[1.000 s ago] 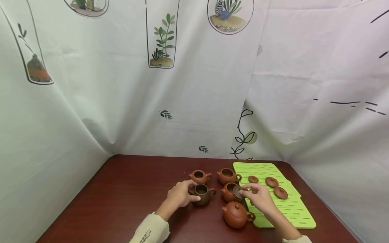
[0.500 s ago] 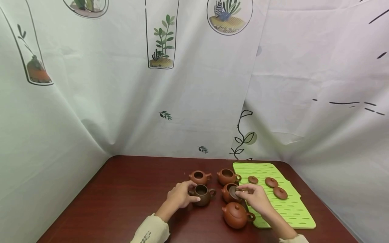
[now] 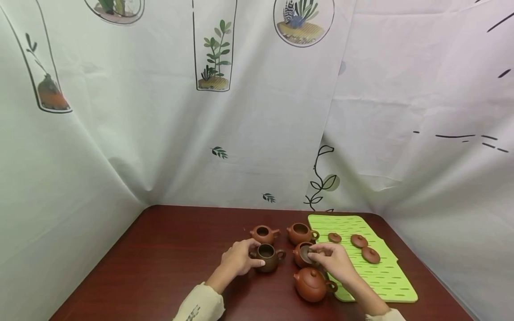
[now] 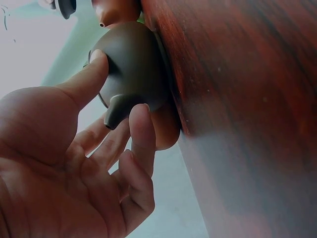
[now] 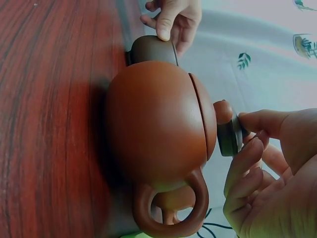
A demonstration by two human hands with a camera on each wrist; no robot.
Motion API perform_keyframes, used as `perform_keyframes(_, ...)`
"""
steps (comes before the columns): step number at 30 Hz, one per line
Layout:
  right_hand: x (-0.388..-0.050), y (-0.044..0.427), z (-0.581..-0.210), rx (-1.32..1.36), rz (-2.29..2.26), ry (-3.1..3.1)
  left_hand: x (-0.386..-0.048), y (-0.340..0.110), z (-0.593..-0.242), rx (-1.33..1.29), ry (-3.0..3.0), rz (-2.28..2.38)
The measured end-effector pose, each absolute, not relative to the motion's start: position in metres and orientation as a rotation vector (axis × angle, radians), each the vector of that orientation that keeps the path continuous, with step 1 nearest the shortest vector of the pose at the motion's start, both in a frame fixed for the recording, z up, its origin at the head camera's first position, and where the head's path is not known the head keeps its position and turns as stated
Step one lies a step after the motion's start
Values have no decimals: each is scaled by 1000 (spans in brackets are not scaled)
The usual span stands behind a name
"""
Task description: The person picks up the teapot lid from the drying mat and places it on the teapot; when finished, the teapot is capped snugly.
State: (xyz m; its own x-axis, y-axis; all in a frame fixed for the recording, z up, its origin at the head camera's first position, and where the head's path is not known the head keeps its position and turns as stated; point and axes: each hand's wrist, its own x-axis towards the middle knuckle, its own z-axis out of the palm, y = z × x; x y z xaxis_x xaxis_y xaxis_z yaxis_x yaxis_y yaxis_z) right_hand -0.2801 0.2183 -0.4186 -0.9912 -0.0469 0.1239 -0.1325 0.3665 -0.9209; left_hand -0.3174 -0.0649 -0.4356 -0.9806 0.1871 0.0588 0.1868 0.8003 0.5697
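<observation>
My left hand (image 3: 240,257) grips a dark brown lidless teapot (image 3: 270,263) standing on the table; in the left wrist view the thumb (image 4: 91,74) and a fingertip lie on its body (image 4: 133,64) on both sides of the spout. With my right hand (image 3: 336,262) I pinch a dark lid (image 3: 304,253) by its knob, above an open reddish teapot (image 3: 299,257). The right wrist view shows the dark lid (image 5: 229,136) held in the air, tilted on edge in that picture, beyond a lidded reddish teapot (image 5: 153,119).
Nearest the front stands the lidded reddish teapot (image 3: 311,287). Two open reddish teapots, one at the back left (image 3: 263,240) and one at the back right (image 3: 298,238), stand behind. A green mat (image 3: 385,278) carries several reddish lids (image 3: 370,255).
My right hand has moved a little left with the dark lid, which now hangs more over the open reddish teapot. The left hand and its teapot have stayed in place.
</observation>
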Motion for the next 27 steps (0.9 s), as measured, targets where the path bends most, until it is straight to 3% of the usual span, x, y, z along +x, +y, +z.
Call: perform_keyframes(27,-292,180,-417,266,1760,-2483,-318,-66,-438,318,2960,978)
